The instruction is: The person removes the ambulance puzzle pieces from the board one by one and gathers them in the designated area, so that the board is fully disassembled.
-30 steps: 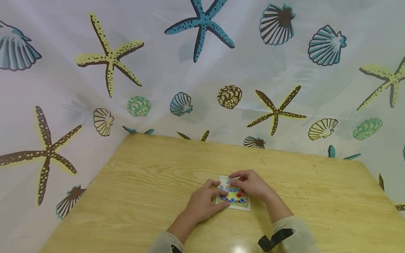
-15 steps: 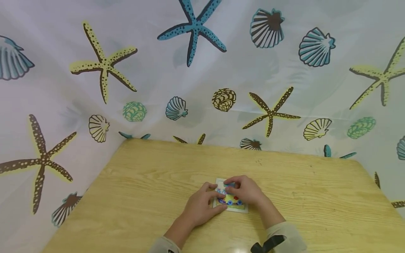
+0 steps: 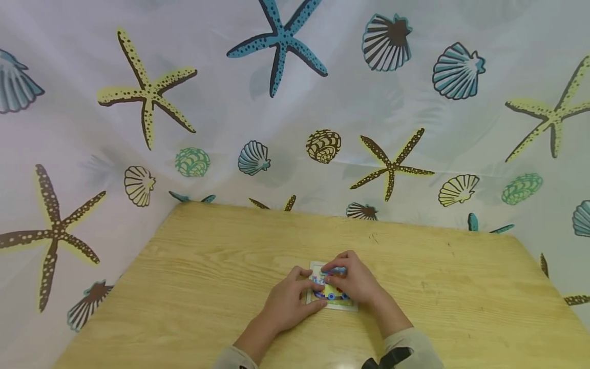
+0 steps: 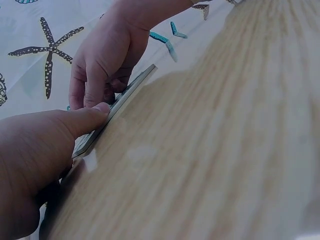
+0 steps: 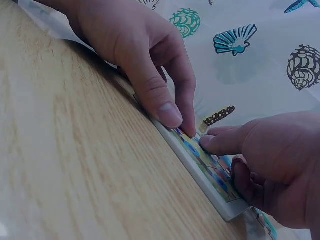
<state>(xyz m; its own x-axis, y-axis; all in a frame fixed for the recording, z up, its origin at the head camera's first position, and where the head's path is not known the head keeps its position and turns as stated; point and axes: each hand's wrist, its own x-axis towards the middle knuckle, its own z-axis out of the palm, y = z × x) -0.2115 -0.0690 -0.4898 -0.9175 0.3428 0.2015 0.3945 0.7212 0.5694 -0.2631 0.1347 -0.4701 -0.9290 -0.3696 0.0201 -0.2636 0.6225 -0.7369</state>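
Note:
A small jigsaw puzzle [image 3: 345,306] in a white-rimmed tray lies flat on the table in the head view. Its bright picture shows a yellow vehicle with blue wheels. My left hand [image 3: 287,302] grips the tray at its left side, thumb at the near edge and index finger over the picture. With thumb and index finger my right hand [image 3: 357,281] pinches a blue puzzle piece [image 3: 339,270] at the upper part of the picture. That hand hides the puzzle's right side. In the right wrist view the right thumb [image 5: 210,143] comes down close to the left fingertips.
The wooden table [image 3: 221,246] spreads around the puzzle on all sides. Behind and to the left hangs a white curtain [image 3: 207,113] printed with starfish and shells, meeting the table's edges. A black strap [image 3: 392,356] sits on the right sleeve.
The head view has shifted a little. My right fingers have moved over the upper part of the puzzle, where a blue piece now shows between them. The left hand keeps its place on the tray.

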